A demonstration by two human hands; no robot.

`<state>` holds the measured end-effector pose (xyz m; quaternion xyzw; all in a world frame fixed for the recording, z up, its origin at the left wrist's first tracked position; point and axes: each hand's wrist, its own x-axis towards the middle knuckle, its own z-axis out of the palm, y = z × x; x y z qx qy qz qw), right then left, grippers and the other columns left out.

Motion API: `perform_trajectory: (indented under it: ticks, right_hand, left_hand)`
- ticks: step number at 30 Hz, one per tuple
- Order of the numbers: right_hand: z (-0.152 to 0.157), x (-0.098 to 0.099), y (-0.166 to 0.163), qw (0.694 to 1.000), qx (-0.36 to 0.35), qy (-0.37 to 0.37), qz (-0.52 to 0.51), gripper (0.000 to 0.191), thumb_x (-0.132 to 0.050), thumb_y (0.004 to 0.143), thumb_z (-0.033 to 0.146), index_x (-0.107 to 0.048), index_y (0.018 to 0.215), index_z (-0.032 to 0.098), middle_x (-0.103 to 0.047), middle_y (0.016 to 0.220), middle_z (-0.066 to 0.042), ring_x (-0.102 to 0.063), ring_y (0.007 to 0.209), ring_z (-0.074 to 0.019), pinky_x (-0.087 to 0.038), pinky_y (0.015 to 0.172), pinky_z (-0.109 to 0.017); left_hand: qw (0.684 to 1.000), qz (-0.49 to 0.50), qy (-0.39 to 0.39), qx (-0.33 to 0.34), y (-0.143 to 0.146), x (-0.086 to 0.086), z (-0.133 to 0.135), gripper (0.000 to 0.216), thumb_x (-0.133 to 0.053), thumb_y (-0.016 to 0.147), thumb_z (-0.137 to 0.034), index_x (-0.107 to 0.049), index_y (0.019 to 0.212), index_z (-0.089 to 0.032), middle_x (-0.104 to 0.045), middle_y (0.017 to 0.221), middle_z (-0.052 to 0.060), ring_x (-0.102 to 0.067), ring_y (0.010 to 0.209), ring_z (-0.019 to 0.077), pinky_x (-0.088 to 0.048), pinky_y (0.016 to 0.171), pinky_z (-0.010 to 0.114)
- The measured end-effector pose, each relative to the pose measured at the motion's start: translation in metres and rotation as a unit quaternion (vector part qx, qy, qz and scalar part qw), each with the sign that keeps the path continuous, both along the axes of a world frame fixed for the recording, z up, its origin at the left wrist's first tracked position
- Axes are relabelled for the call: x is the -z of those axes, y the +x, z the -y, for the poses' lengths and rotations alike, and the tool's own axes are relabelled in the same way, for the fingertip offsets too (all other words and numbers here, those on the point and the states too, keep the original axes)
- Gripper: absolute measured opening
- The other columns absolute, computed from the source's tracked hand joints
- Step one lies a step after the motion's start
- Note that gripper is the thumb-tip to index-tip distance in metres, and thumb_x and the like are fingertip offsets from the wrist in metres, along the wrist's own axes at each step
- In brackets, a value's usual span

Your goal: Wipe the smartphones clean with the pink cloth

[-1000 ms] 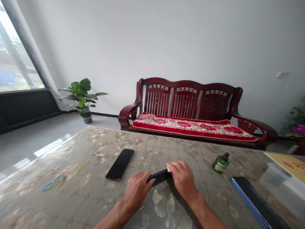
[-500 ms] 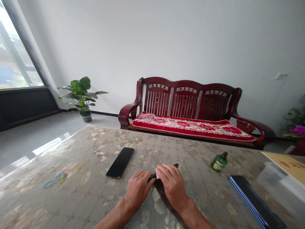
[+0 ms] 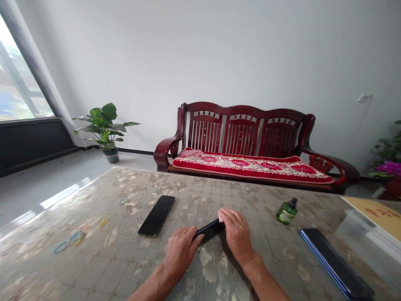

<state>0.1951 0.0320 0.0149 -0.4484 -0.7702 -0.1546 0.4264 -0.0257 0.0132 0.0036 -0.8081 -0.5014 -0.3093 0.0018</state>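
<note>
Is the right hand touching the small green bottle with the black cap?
Apart. The head view shows the right hand on the black phone, while the small green bottle with the black cap stands to its right with bare patterned table between.

head cam | worn high, faces forward-down | table (image 3: 94, 251) close below | bench (image 3: 250, 138) far beyond

phones: 3 (image 3: 156, 215) (image 3: 209, 229) (image 3: 336, 263); green bottle (image 3: 286, 211): 1; hands: 2 (image 3: 181, 251) (image 3: 236, 234)
</note>
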Motion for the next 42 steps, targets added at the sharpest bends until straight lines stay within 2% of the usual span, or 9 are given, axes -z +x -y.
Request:
perform_trajectory:
  ticks: [5,9,12,15,18,26,30,36,42]
  right_hand:
    - [-0.009,0.005,0.009,0.998,0.034,-0.016,-0.056,0.029,-0.044,0.096,0.015,-0.068,0.111,0.021,-0.072,0.106,-0.007,-0.063,0.101,-0.0205,-0.048,0.091,-0.038]
    - [-0.018,0.016,0.011,0.977,0.023,-0.117,-0.178,0.031,-0.042,0.097,0.024,-0.070,0.109,0.021,-0.073,0.108,-0.007,-0.067,0.099,-0.0191,-0.052,0.090,-0.034]
    - [-0.028,0.024,0.007,0.937,0.005,-0.200,-0.286,0.033,-0.043,0.094,0.034,-0.070,0.108,0.021,-0.073,0.109,-0.008,-0.068,0.100,-0.0206,-0.053,0.090,-0.034]
    - [-0.040,0.031,0.005,0.899,-0.004,-0.252,-0.357,0.034,-0.047,0.089,0.039,-0.071,0.105,0.021,-0.074,0.106,-0.008,-0.069,0.099,-0.0230,-0.054,0.089,-0.035]
    - [-0.053,0.037,0.004,0.883,-0.001,-0.271,-0.383,0.033,-0.049,0.084,0.040,-0.072,0.099,0.021,-0.075,0.101,-0.008,-0.069,0.097,-0.0245,-0.054,0.087,-0.036]
    - [-0.065,0.046,-0.002,0.880,0.015,-0.276,-0.387,0.035,-0.048,0.084,0.040,-0.070,0.101,0.019,-0.075,0.101,-0.009,-0.069,0.097,-0.0250,-0.054,0.087,-0.037]
    - [-0.068,0.046,-0.004,0.885,0.014,-0.283,-0.369,0.033,-0.048,0.085,0.038,-0.070,0.102,0.020,-0.075,0.100,-0.008,-0.069,0.095,-0.0240,-0.054,0.085,-0.036]
    - [-0.071,0.040,-0.007,0.905,-0.008,-0.280,-0.322,0.029,-0.047,0.086,0.035,-0.071,0.099,0.024,-0.075,0.101,-0.005,-0.068,0.096,-0.0223,-0.051,0.090,-0.036]
    - [-0.071,0.037,-0.010,0.914,-0.047,-0.286,-0.285,0.028,-0.049,0.084,0.029,-0.072,0.099,0.023,-0.074,0.103,-0.006,-0.067,0.098,-0.0213,-0.050,0.092,-0.034]
  left_hand:
    - [0.999,-0.007,-0.040,-0.008,0.001,-0.001,0.001,0.025,-0.051,0.096,-0.034,-0.056,0.074,-0.024,-0.066,0.070,0.000,-0.064,0.067,0.0203,-0.041,0.062,0.026]
    - [0.992,-0.013,-0.118,-0.030,0.003,-0.006,0.001,0.022,-0.051,0.096,-0.032,-0.060,0.078,-0.023,-0.069,0.076,0.001,-0.067,0.075,0.0203,-0.043,0.067,0.025]
    - [0.982,0.011,-0.185,-0.044,0.005,-0.010,0.001,0.014,-0.053,0.095,-0.030,-0.065,0.099,-0.024,-0.074,0.089,0.002,-0.070,0.087,0.0211,-0.046,0.074,0.025]
    - [0.969,0.068,-0.233,-0.038,0.006,-0.010,0.002,0.032,-0.053,0.093,-0.027,-0.059,0.124,-0.028,-0.074,0.107,0.001,-0.070,0.097,0.0204,-0.047,0.081,0.024]
    - [0.956,0.123,-0.266,-0.017,0.010,-0.007,0.004,0.042,-0.054,0.089,-0.023,-0.056,0.131,-0.027,-0.073,0.111,0.001,-0.069,0.100,0.0199,-0.048,0.084,0.024]
    - [0.911,0.219,-0.344,0.054,0.021,0.005,0.007,0.067,-0.062,0.069,-0.018,-0.054,0.136,-0.019,-0.072,0.111,0.002,-0.067,0.087,0.0210,-0.051,0.080,0.026]
    - [0.915,0.188,-0.338,0.119,0.020,0.007,0.011,0.083,-0.062,0.062,-0.011,-0.047,0.143,-0.020,-0.066,0.122,0.004,-0.063,0.100,0.0228,-0.048,0.088,0.028]
    - [0.938,0.073,-0.306,0.144,0.019,0.013,0.013,0.071,-0.065,0.074,-0.012,-0.048,0.142,-0.025,-0.066,0.107,0.004,-0.064,0.092,0.0206,-0.048,0.082,0.027]
    - [0.948,-0.023,-0.282,0.148,0.023,0.011,0.016,0.064,-0.071,0.083,-0.021,-0.046,0.142,-0.026,-0.064,0.110,0.004,-0.064,0.096,0.0211,-0.048,0.084,0.026]
